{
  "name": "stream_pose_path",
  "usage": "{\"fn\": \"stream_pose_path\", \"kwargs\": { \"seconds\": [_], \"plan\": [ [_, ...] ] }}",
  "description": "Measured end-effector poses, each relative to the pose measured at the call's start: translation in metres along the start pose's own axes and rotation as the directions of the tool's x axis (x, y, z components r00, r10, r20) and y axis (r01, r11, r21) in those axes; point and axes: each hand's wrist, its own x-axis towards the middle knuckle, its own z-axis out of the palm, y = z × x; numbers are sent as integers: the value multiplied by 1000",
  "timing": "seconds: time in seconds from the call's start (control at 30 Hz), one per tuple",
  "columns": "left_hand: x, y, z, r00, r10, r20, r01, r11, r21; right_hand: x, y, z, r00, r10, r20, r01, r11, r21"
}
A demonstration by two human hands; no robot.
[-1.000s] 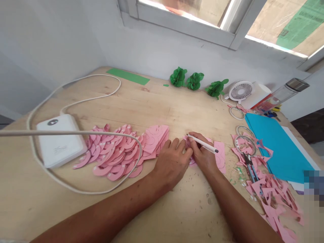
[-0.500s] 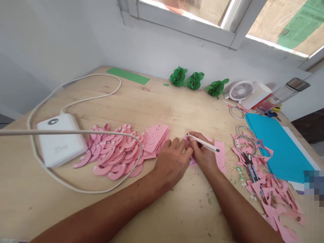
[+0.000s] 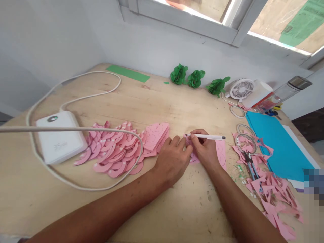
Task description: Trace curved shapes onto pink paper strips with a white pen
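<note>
The desk (image 3: 152, 101) carries everything, with the pink sheet (image 3: 221, 152), marked with curved outlines, as landmark. Blue paper (image 3: 278, 145) lies to its right. Left of it is a heap of cut pink pieces (image 3: 113, 148), and farther left a white power bank (image 3: 60, 138). Pink scraps (image 3: 275, 192) lie to its right and nearer the camera. The left hand (image 3: 173, 157) rests palm down at the sheet's left edge, its grip loosely spread, pinching nothing. The right hand (image 3: 205, 148) lies over the sheet, its grip pinching a white pen (image 3: 209, 136) near the tip, at the sheet's upper left corner. Scissors (image 3: 250, 167) lie right of the sheet.
</note>
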Motion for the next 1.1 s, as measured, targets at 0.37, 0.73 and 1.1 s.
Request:
{"fn": "stream_pose_path", "kwargs": {
  "seconds": [0.37,0.73,1.1],
  "plan": [
    [0,0,-1,1000,1,-6,-1,1000,1,4,1,2,1000,7,4,-7,999,-31],
    [0,0,0,1000,3,-10,-3,1000,-11,3,-2,1,1000,-3,10,4,996,-88],
    [1,1,-3,1000,1,8,-1,1000,-1,2,-2,1,1000,-16,19,18,992,-125]
  ]
}}
